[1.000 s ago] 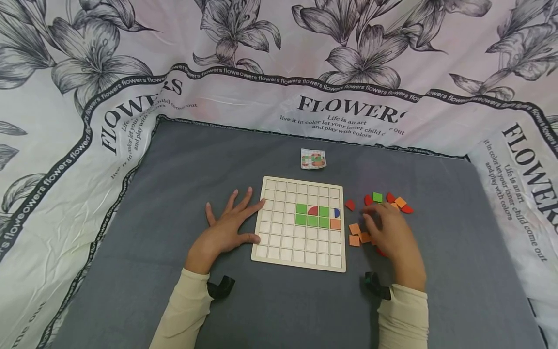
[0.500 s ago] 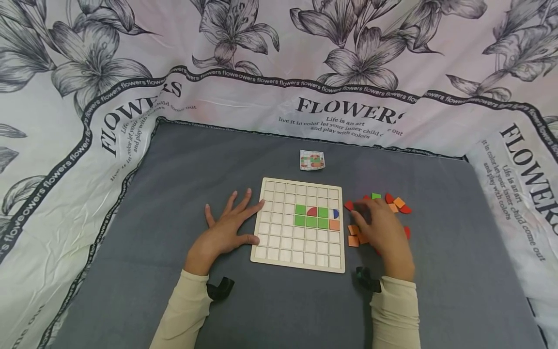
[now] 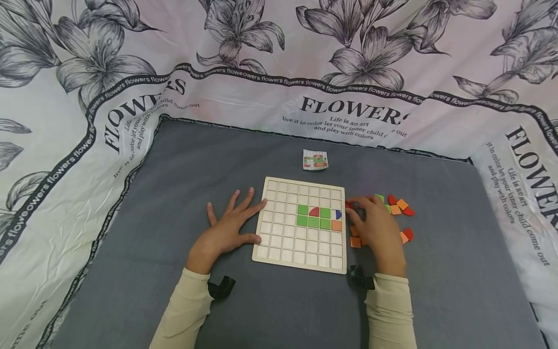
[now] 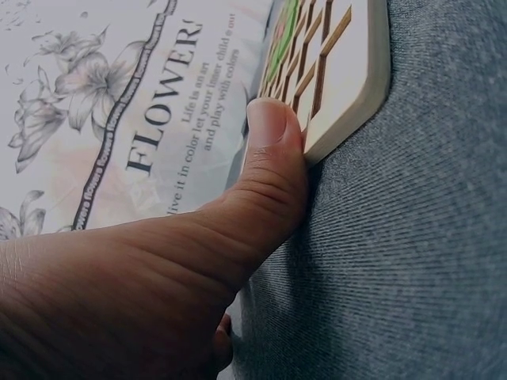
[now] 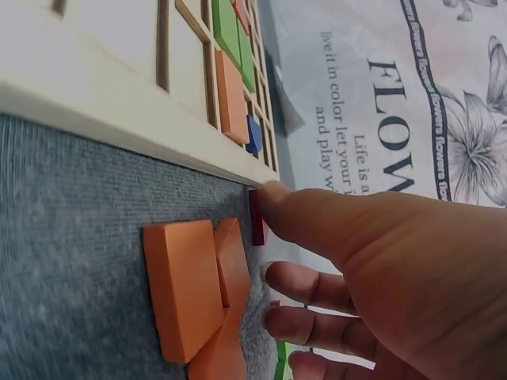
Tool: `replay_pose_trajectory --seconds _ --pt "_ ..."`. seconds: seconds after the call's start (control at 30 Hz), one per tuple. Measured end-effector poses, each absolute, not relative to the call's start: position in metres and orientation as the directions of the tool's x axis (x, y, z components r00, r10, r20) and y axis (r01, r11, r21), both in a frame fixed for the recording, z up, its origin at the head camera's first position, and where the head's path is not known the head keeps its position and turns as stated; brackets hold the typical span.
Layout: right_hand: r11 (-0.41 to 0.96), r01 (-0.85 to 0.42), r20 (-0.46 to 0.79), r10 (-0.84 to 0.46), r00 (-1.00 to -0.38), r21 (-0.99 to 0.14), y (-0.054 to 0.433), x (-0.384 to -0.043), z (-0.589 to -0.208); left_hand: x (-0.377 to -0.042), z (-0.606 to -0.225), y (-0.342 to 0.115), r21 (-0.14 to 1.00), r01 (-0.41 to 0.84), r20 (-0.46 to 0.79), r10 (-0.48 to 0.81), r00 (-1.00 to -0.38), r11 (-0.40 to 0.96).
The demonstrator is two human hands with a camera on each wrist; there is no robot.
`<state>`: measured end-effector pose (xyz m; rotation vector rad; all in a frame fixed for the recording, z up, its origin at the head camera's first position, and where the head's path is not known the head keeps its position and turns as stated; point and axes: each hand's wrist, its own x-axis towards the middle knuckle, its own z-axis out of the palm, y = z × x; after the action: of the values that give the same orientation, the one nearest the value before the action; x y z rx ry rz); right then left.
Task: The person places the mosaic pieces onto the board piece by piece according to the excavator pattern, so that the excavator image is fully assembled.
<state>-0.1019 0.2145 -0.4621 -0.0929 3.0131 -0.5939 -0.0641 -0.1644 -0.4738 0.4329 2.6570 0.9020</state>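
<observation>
My right hand (image 3: pixel 377 228) pinches the red piece (image 5: pixel 258 223) just beside the right edge of the board (image 3: pixel 301 233).
My grip is narrow, having moved in from the loose pieces (image 3: pixel 395 210); the board's filled cells (image 3: pixel 313 222) look unchanged, so I judge this piece unplaced. Orange pieces (image 5: pixel 184 289) lie nearer me along that edge. My left hand (image 3: pixel 226 230) stays spread wide, touching the board's left edge. Past its far edge, the card (image 3: pixel 315 160) lies toward the far edge of the table (image 3: pixel 453 203).
</observation>
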Motion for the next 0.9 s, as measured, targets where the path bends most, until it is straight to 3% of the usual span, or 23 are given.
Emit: replay_pose_trajectory --seconds 0.53,0.9 --pt "0.930 -0.001 -0.077 -0.032 -0.997 -0.368 0.2101 -0.1014 -0.4579 -0.0652 -0.4742 -0.1651 0.622 0.178 -0.192 0.368 -0.910 0.763" --pt "0.923 -0.040 -0.031 -0.056 -0.998 -0.384 0.2178 -0.0992 -0.4610 -0.0648 -0.4774 -0.1662 0.633 0.187 -0.184 0.381 -0.906 0.751"
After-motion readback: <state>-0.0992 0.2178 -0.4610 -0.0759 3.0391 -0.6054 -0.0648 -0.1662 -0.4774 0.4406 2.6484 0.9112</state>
